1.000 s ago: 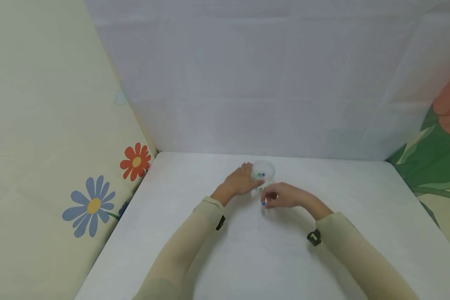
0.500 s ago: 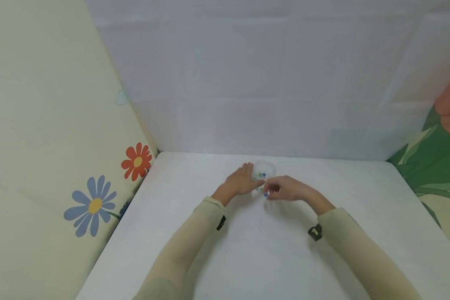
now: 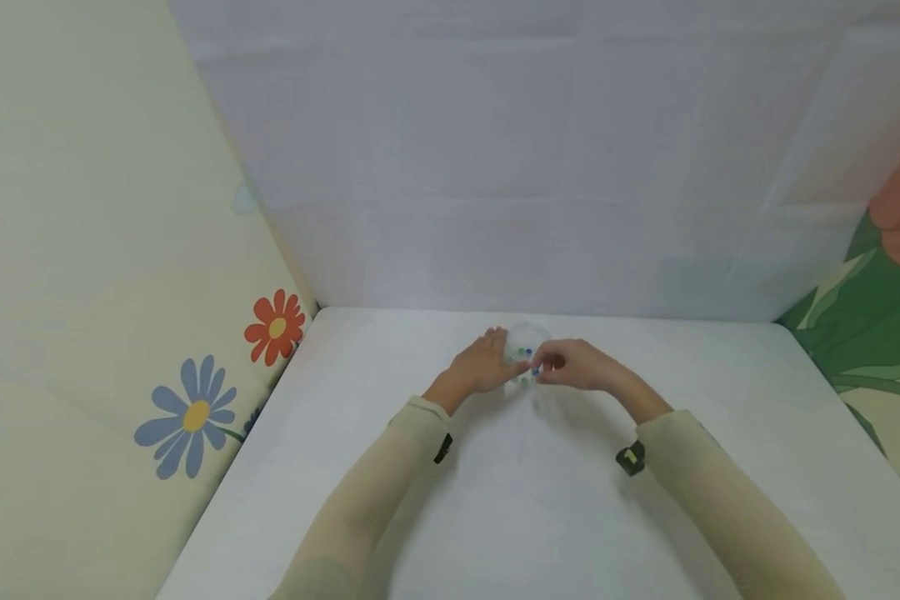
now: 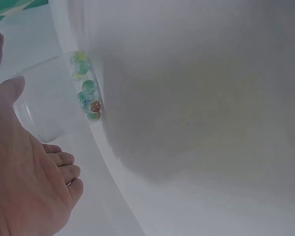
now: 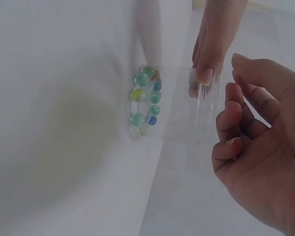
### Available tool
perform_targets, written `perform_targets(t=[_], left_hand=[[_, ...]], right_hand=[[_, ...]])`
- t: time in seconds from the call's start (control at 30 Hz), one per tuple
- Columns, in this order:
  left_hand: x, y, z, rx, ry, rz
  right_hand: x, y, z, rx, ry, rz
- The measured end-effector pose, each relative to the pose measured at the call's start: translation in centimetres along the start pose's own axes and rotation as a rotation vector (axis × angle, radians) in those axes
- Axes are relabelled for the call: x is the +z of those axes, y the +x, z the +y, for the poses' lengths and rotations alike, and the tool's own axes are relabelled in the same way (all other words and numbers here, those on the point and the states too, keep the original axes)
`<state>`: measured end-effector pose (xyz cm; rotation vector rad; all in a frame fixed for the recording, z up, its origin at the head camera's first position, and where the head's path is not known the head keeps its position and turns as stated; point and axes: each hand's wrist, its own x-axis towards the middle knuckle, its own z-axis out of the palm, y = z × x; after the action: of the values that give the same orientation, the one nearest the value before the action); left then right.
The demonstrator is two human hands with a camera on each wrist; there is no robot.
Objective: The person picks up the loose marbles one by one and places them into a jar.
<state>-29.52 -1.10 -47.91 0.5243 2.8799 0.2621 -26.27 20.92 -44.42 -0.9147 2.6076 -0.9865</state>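
Observation:
A transparent cup (image 3: 530, 332) stands upright near the table's back edge. Several glass marbles (image 5: 138, 95), green, yellow, blue and orange-streaked, lie on its bottom. My left hand (image 3: 480, 365) is at the cup's left side with fingers straight and spread; its thumb (image 4: 14, 87) lies against the cup by the rim. At the near right of the cup, my right hand (image 3: 576, 363) pinches a small blue marble (image 3: 536, 372) between thumb and fingertips. The right wrist view puts this hand's fingers (image 5: 230, 112) right beside the rim, and there the pinched marble is hidden.
The white table (image 3: 495, 508) runs up to a white cloth backdrop (image 3: 457, 167). A cream wall printed with flowers (image 3: 197, 415) stands at the left, and a wall with big green leaves (image 3: 885, 317) at the right. Both forearms wear dark wrist bands (image 3: 631, 457).
My right hand has risen away from me and slightly right, bringing the blue marble from below the cup to beside its rim. The left hand and the cup stay in place.

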Motion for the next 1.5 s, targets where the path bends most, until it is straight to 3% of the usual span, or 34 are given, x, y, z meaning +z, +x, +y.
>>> perform_targets(t=[0.33,0.63,1.1,1.5], left_hand=[[0.1,-0.1,-0.1,-0.007,-0.003,-0.006],[-0.2,-0.4,-0.3,0.005,-0.011,-0.004],[-0.6,-0.5,-0.3,-0.006,0.016,0.002],[-0.9,-0.3,0.0,-0.002,0.031,0.001]], right_hand=[[-0.2,0.7,0.1,0.070,0.032,0.082],[-0.4,1.5,-0.1,0.182,0.157,0.139],[-0.5,3.3,0.8,0.282,0.196,0.190],[-0.3,3.6,1.6,0.307,0.224,0.222]])
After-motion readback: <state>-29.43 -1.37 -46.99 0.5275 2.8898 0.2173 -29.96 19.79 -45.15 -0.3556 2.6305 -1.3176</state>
